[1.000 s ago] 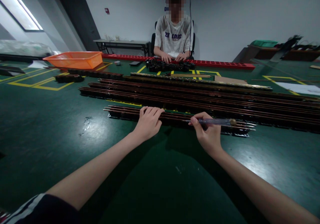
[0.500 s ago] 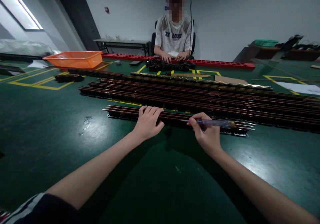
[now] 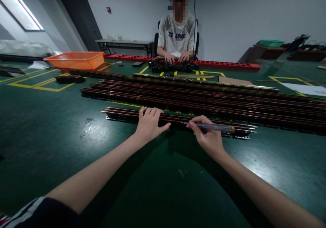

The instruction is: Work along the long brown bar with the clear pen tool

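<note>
A short dark rail strip with copper-coloured bars (image 3: pixel 122 114) lies across the green table (image 3: pixel 51 143) just in front of me. My left hand (image 3: pixel 149 125) rests on top of it, fingers curled over the bars and thumb out to the right. My right hand (image 3: pixel 207 136) is closed on a clear-handled screwdriver (image 3: pixel 216 127), held sideways with its tip pointing left at the strip and its brass cap to the right.
Several longer rail strips (image 3: pixel 203 97) lie in rows behind the short one. A person in a white T-shirt (image 3: pixel 177 36) sits across the table with both hands on dark parts (image 3: pixel 173 66). An orange basket (image 3: pixel 75 60) stands at back left, a long red bar (image 3: pixel 229 65) along the far edge.
The short strip has slid a little to the left under my left hand. My right hand with the screwdriver has drifted left too, and my left thumb has spread outward.
</note>
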`<state>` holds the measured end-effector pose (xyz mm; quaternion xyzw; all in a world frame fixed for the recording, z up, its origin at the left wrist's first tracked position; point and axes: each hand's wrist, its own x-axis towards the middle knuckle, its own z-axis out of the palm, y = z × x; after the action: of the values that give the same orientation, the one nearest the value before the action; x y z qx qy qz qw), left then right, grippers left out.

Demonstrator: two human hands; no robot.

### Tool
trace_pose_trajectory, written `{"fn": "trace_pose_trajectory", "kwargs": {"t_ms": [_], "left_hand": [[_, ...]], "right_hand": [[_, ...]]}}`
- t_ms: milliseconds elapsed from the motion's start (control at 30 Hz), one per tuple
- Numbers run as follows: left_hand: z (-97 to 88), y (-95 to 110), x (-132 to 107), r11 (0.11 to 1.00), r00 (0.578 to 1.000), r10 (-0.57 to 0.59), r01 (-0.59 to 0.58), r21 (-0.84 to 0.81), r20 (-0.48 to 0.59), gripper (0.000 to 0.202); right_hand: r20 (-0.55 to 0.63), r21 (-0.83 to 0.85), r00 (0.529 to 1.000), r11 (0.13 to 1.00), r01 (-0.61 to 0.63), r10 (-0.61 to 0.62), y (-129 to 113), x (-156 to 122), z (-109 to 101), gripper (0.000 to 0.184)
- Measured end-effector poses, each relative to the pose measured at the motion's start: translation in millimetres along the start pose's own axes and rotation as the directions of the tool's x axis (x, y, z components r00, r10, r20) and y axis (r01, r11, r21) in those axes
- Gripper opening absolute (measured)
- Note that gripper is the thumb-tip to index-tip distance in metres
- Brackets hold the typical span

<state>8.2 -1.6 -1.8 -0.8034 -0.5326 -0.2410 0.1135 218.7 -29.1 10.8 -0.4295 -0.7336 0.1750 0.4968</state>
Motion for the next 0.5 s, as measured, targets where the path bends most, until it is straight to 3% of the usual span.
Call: {"fn": "trace_pose_trajectory", "kwargs": {"t_ms": [500], "left_hand": [[0.2,3.2,-0.9,0.999,1.000,0.007,-0.007,0.042,0.006,0.036]], "right_hand": [[-0.046,-0.037,0.999,0.999,0.016,-0.018,-0.4,-0.4,1.7,0.015]]}}
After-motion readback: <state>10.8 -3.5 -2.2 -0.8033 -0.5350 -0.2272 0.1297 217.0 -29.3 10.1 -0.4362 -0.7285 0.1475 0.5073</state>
